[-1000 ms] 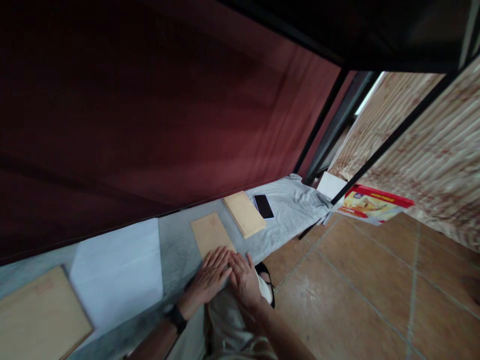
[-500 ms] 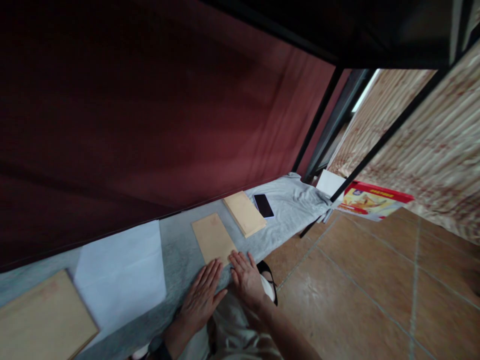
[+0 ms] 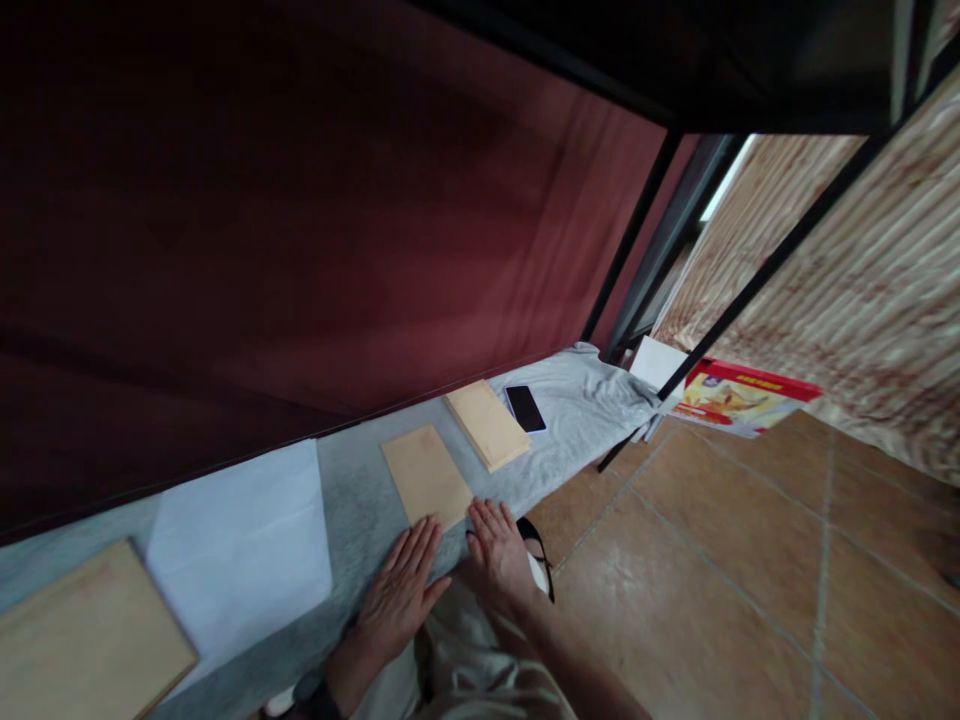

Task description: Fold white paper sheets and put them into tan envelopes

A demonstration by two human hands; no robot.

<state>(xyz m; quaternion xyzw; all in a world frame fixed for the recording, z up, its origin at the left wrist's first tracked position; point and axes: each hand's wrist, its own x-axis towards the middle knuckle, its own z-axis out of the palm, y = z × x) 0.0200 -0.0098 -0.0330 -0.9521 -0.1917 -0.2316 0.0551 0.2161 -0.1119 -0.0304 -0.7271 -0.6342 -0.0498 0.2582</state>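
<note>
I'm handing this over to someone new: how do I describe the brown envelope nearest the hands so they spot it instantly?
Find the grey cloth running along the dark red curtain. The single envelope lies flat on it, just beyond the left hand and right hand. Unlike the thicker envelope stack beside the phone, it is one thin sheet.

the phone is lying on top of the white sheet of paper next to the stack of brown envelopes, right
Not quite. In the head view the phone lies on the grey cloth, not on the white sheet of paper, which sits well apart from it, further along the surface. The phone is indeed next to the stack of brown envelopes.
</note>
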